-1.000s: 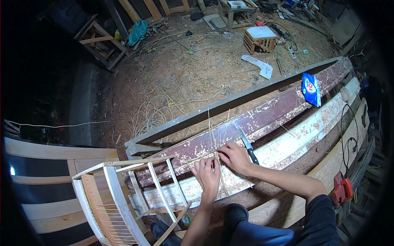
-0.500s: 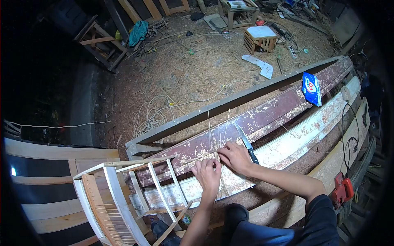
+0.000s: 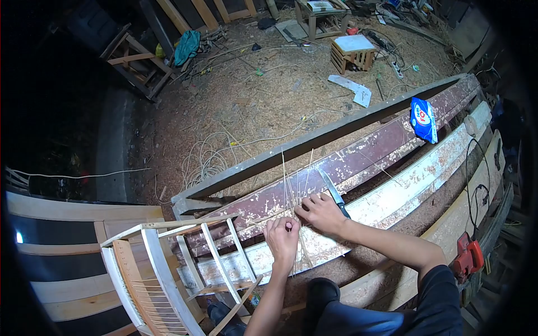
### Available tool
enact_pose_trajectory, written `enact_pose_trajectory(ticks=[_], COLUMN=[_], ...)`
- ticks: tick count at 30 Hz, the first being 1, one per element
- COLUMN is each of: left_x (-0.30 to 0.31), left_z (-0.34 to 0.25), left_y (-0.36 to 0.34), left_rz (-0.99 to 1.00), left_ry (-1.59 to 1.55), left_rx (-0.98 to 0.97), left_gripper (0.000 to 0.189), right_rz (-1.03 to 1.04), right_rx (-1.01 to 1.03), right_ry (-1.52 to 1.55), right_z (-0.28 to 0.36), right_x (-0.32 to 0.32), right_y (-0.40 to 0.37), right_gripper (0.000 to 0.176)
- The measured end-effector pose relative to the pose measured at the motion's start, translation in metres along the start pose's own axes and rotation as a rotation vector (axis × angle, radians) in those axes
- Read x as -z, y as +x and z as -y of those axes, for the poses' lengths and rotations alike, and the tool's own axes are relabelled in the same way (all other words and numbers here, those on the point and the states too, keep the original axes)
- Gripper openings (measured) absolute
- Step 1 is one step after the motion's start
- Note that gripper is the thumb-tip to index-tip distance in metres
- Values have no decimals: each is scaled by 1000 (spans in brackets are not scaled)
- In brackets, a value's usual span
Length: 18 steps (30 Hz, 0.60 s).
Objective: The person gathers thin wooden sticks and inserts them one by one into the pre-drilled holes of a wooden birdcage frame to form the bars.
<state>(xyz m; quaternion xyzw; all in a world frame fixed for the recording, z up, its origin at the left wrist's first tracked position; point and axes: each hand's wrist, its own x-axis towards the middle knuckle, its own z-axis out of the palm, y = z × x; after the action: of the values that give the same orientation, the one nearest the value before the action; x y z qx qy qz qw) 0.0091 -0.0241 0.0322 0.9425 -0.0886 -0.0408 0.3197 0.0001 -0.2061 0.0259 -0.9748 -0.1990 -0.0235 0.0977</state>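
Working both hands just to the view-left of the knife (image 3: 333,189), which is my landmark. Thin strips (image 3: 284,180) lie view-left of it too, fanned across the maroon board (image 3: 350,160) and white board (image 3: 395,196).

Left hand (image 3: 282,237): fingers narrow, curled toward the thumb at the strips. Can't tell if a strip is pinched, contact is hidden. It's the hand farther from the knife.

Right hand (image 3: 321,213): fingers bent, tips down at the strips, close by the knife handle. Thumb hidden, so can't tell grip or gap.

Knife lies with its blade on the maroon board, handle end toward the right wrist. Blue packet (image 3: 424,121) sits well apart, up and view-right of the knife. Red tool (image 3: 468,257) is down and view-right of it. Slatted wooden frame (image 3: 159,274) stands view-left and below, pale coil (image 3: 206,162) on the ground view-left.
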Motion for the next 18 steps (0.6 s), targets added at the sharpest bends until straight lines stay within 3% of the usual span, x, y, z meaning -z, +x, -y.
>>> enact_pose_trajectory(ticks=[4,7,9,11,17,18], left_x=[13,25,35,48,78,82], left_z=[-3,-6,-8,-19,-42,-47], left_y=[6,9,10,13,16,16], left_rz=[-75,-125,-131,-145,-199,-224], left_ry=[-95,-278,-276,-671,-812,-894], left_rx=[2,149,118,274,242,233], left_gripper=[11,11,12,15,16,17], right_rz=[2,3,12,20,50,-10], right_rx=[-94,-79,-70,-63,-168,-211], right_ry=[188,205,197,186,324,556], right_z=[0,-1,-1,0,13,18], right_x=[9,8,11,15,45,52], right_y=[1,0,-1,0,4,3], right_gripper=[30,31,31,30,27,28])
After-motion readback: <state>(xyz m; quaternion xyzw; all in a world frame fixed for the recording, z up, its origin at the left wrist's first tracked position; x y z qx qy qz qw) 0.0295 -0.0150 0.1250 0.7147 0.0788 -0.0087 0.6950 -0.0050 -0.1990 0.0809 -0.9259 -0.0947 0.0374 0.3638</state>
